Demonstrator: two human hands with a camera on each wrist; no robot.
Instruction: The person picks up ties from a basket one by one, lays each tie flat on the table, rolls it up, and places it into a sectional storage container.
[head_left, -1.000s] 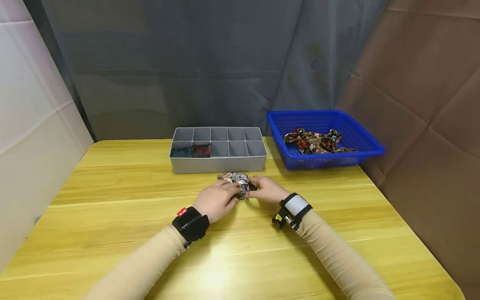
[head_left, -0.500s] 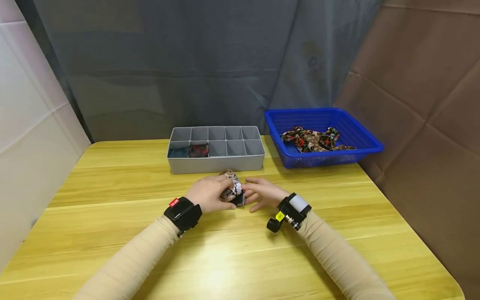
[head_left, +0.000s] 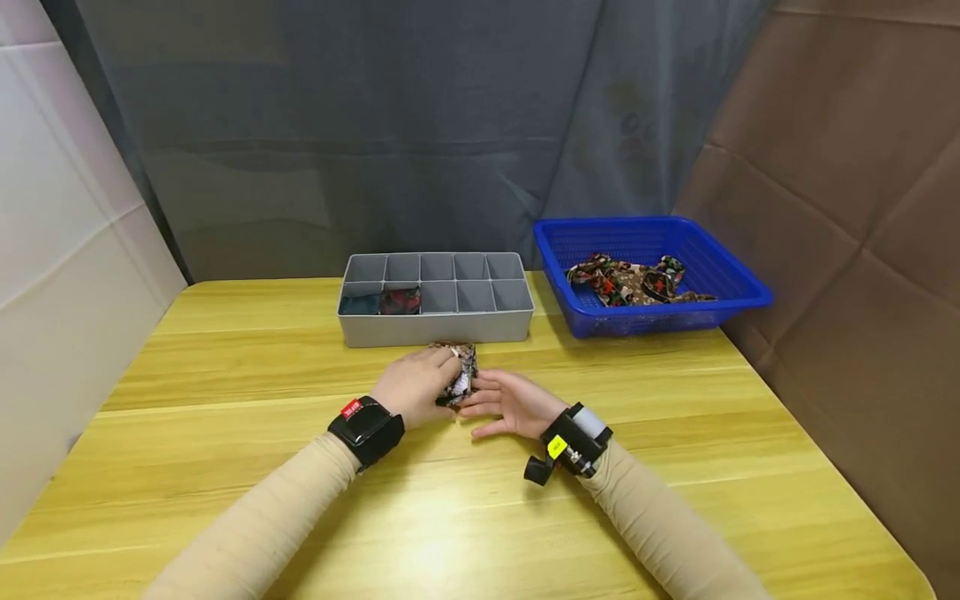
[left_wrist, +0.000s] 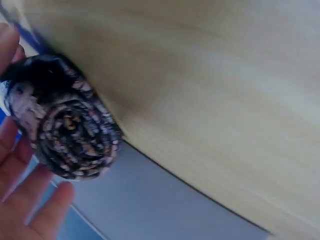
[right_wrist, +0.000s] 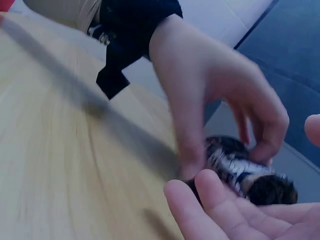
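Note:
A rolled-up patterned cloth (head_left: 460,377) in black, white and brown sits just above the yellow table (head_left: 480,508), in front of the grey divided organiser (head_left: 437,327). My left hand (head_left: 417,387) grips the roll (right_wrist: 245,170), fingers curled over its top. The roll's spiral end (left_wrist: 75,137) faces the left wrist camera. My right hand (head_left: 508,402) lies palm up with straight fingers (right_wrist: 220,207) beside and under the roll, touching it.
The organiser has several compartments; two at its front left hold rolled cloths (head_left: 401,300). A blue plastic basket (head_left: 731,287) at the back right holds more patterned cloths (head_left: 630,282). Grey curtain behind, brown panel right, white wall left.
Both hands were pressing on the roll; now the left hand alone grips it, turned more upright, while the right hand has opened palm up and slid slightly nearer to me.

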